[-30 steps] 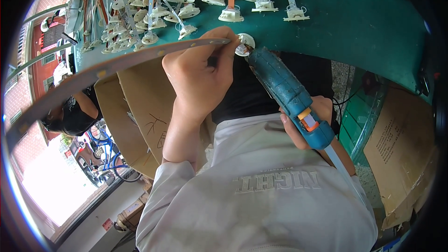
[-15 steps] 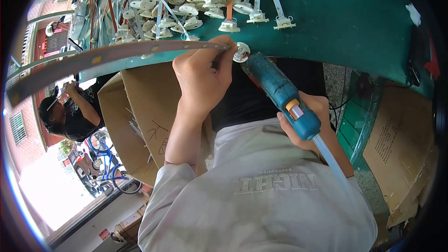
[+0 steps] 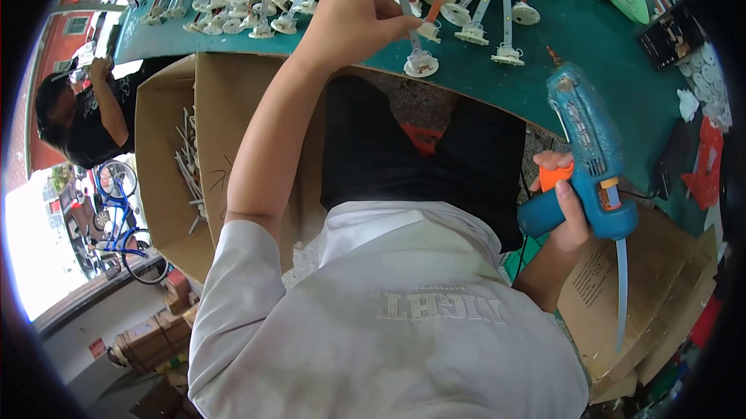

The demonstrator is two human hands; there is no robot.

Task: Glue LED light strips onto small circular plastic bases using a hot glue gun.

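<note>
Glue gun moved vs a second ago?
Yes. The blue glue gun in the right hand has pulled back from the white disc at the green table edge, toward the person's right.

Our left arm runs from the white sleeve at lower left up through the middle of the frame, forearm bare and nearly straight, ending in the left hand (image 3: 353,19) at top centre. Its fingers curl inward with thumb and fingertips pinched together, knuckles facing us. Our right hand (image 3: 566,209) sits at the right of the frame, lower down, wrist bent and fist wrapped closed in a firm grip, forefinger raised toward the top, forearm mostly hidden below.
</note>
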